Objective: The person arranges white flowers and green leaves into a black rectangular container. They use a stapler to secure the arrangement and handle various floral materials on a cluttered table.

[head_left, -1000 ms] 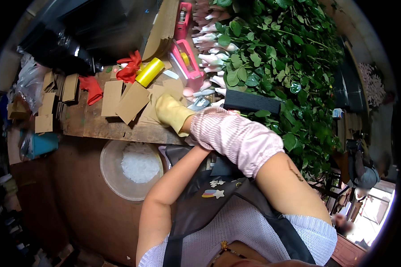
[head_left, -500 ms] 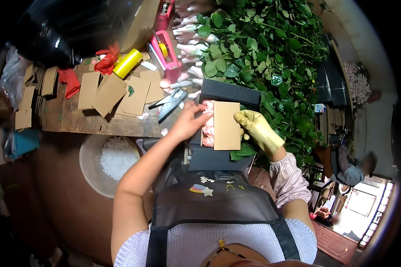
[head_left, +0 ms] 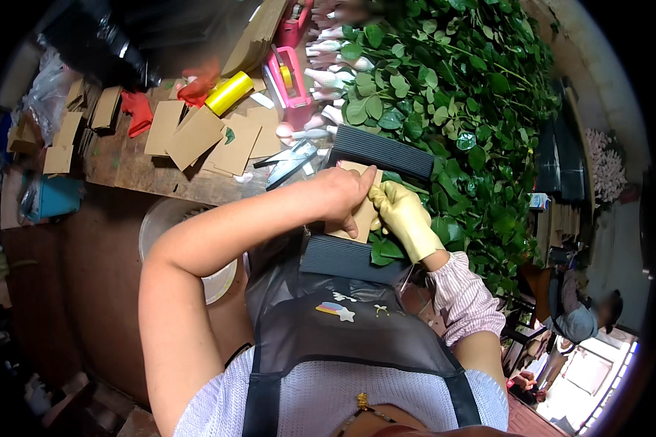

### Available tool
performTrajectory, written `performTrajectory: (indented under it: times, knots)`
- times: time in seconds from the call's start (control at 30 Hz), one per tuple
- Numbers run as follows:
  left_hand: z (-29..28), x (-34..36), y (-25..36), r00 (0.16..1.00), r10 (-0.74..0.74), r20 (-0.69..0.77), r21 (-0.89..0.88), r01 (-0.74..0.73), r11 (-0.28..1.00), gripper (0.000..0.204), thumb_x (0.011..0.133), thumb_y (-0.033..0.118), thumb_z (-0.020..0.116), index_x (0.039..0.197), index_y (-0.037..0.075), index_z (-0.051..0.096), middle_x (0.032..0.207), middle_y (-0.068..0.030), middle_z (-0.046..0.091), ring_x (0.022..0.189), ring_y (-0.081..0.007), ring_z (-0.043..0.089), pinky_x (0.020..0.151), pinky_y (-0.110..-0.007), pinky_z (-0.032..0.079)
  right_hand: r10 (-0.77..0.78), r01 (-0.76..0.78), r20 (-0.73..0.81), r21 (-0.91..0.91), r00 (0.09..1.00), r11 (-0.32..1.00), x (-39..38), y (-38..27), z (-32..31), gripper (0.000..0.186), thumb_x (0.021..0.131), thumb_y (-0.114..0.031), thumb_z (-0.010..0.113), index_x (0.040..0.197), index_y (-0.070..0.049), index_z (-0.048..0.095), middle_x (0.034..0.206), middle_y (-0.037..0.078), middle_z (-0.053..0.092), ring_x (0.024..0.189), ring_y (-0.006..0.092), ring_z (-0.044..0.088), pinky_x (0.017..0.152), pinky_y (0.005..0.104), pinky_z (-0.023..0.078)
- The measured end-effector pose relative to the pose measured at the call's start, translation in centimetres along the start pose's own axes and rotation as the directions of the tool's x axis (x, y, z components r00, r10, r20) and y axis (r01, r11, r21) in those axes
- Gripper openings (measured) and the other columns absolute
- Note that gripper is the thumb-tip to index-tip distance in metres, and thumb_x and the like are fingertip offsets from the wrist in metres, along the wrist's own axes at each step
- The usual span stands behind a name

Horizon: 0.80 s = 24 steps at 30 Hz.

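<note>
A rectangular piece of brown cardboard (head_left: 358, 231) lies tilted between two black ribbed blocks (head_left: 383, 152). Across its top rests my bare left hand (head_left: 342, 194), thumb and fingers spread and pressed on the board. My right hand (head_left: 402, 211), in a pale yellow rubber glove, pinches the board's right side close to my left fingertips. Green leaves (head_left: 388, 251) stick out under the glove. Whatever lies beneath the cardboard is hidden by it and by my left hand. A grey stapler-like tool (head_left: 293, 162) lies on the table just left of the far block.
Leafy stems with white net-sleeved heads (head_left: 330, 79) fill the far right. On the wooden table (head_left: 124, 169) lie loose cardboard pieces (head_left: 195, 137), a yellow roll (head_left: 229, 93) and a pink tape dispenser (head_left: 291, 91). A round tub (head_left: 153, 218) stands below the table, partly behind my left arm.
My left hand has moved right, from the pink rose heads onto the cardboard. The board has shifted left and tilted, and the rose heads are now covered. The gloved hand moved slightly left.
</note>
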<state>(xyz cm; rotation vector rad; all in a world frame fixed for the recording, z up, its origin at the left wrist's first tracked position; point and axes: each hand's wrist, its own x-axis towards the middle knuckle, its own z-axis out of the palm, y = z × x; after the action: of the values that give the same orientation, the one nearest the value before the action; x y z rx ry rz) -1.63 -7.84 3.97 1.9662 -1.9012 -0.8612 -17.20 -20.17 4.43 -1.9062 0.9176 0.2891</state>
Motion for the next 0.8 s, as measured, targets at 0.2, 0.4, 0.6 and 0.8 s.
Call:
performTrajectory:
  times: [0.2, 0.4, 0.6, 0.8]
  knots:
    - [-1.3, 0.9, 1.3, 0.975, -0.134, 0.175, 0.127, 0.113, 0.986, 0.127, 0.060, 0.042, 0.097, 0.150, -0.006, 0.021, 0.114, -0.0279, 0.067, 0.107, -0.0453, 0.066, 0.092, -0.045, 0.055, -0.575, 0.390, -0.070, -0.668, 0.815, 0.634, -4.7, -2.1, -1.5, 0.037, 0.102, -0.037, 0.057, 0.083, -0.006, 0.065, 0.064, 0.016, 0.067, 0.063, 0.0378, 0.069, 0.062, 0.0484, 0.056]
    - [-1.1, 0.5, 1.1, 0.983, -0.114, 0.147, 0.140, 0.093, 0.986, 0.128, 0.060, 0.046, 0.096, 0.149, -0.010, 0.022, 0.111, -0.0282, 0.067, 0.107, -0.0456, 0.066, 0.092, -0.045, 0.055, 0.290, -0.202, 0.270, -0.310, 0.918, 0.929, -12.0, 5.6, -3.0, 0.036, 0.101, -0.039, 0.060, 0.087, -0.009, 0.073, 0.072, 0.009, 0.072, 0.059, 0.0225, 0.068, 0.061, 0.0374, 0.056]
    - [-1.3, 0.4, 1.0, 0.980, -0.121, 0.160, 0.181, 0.091, 0.979, 0.122, 0.067, 0.040, 0.092, 0.151, -0.014, 0.021, 0.110, -0.0258, 0.070, 0.105, -0.0432, 0.067, 0.091, -0.044, 0.055, -0.632, 0.625, 0.036, 0.118, 0.774, 0.772, -13.3, 4.3, -1.1, 0.038, 0.084, -0.014, 0.077, 0.120, -0.003, 0.070, 0.126, 0.020, 0.068, 0.119, 0.0373, 0.064, 0.102, 0.0433, 0.051]
    - [-0.2, 2.2, -0.5, 0.974, -0.185, 0.132, 0.127, 0.169, 0.977, 0.063, 0.093, 0.016, 0.063, 0.144, -0.002, 0.031, 0.108, -0.0288, 0.070, 0.099, -0.0481, 0.068, 0.086, -0.050, 0.056, -0.880, 0.662, -0.177, -0.598, 0.441, 0.452, -6.1, -1.0, -2.6, 0.053, 0.075, -0.025, 0.085, 0.124, -0.011, 0.068, 0.112, 0.014, 0.071, 0.112, 0.0351, 0.066, 0.089, 0.0445, 0.056]
